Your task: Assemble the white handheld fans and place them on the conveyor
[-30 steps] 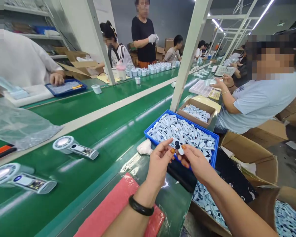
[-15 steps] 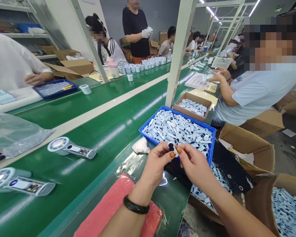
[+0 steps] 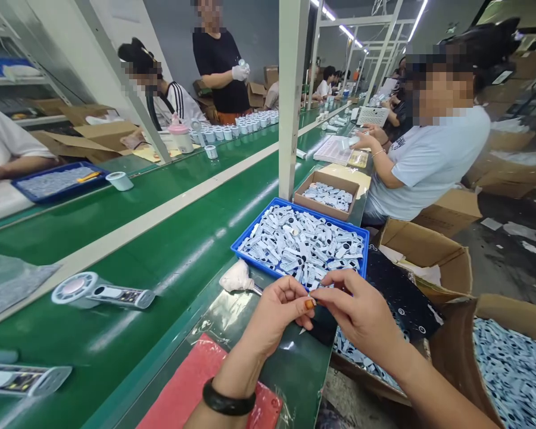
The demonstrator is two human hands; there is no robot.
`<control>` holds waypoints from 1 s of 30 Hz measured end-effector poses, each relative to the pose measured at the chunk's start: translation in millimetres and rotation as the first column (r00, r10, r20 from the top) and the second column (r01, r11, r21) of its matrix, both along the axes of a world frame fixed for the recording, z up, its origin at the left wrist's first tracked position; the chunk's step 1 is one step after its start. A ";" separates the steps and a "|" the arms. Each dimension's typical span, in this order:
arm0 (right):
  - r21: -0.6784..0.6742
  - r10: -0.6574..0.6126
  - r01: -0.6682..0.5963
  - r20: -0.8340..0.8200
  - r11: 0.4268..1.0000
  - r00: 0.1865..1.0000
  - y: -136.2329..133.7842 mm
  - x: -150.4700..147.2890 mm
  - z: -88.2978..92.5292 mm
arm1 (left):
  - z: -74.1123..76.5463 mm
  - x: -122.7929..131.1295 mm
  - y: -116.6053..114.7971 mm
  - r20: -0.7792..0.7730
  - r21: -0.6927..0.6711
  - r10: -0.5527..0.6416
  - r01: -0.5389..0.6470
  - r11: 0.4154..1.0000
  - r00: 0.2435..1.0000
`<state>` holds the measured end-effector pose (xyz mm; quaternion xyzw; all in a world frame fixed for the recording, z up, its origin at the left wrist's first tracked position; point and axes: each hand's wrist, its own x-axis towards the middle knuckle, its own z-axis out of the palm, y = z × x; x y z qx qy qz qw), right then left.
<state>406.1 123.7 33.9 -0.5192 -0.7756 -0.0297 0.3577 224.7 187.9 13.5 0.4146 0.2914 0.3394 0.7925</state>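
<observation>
My left hand (image 3: 279,314) and my right hand (image 3: 360,313) meet fingertip to fingertip just in front of a blue tray (image 3: 245,237) heaped with several small white parts (image 3: 304,241). Both hands are closed in a pinch on one small part between them, almost fully hidden by the fingers. A black bracelet (image 3: 226,404) sits on my left wrist. A black sheet (image 3: 397,295) lies under and to the right of my right hand.
A green conveyor belt (image 3: 161,238) carries white handheld devices (image 3: 100,293) at the left. A red pad (image 3: 192,390) lies near my left forearm, a white cloth wad (image 3: 236,277) beside the tray. Cardboard boxes (image 3: 429,256) stand right; a seated person (image 3: 424,161) and others work nearby.
My view has swung right and the belt devices have shifted left. My hands have closed tighter over the small part, which showed its black dots before and is now mostly covered.
</observation>
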 end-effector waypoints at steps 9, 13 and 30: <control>0.112 -0.024 0.017 0.063 0.994 0.998 -9.8 8.2 -13.7 | 1.4 4.3 -2.7 -0.078 0.026 -0.039 0.041 0.999 0.996; 0.076 -0.005 0.010 -0.068 0.997 0.998 -11.3 13.4 -18.4 | 0.6 5.6 -3.2 -0.107 0.045 0.016 -0.011 0.999 0.994; -0.124 -0.260 0.228 -0.453 0.966 0.853 -8.5 47.1 -40.4 | 3.3 3.8 0.7 0.000 0.064 0.284 -0.284 0.957 0.959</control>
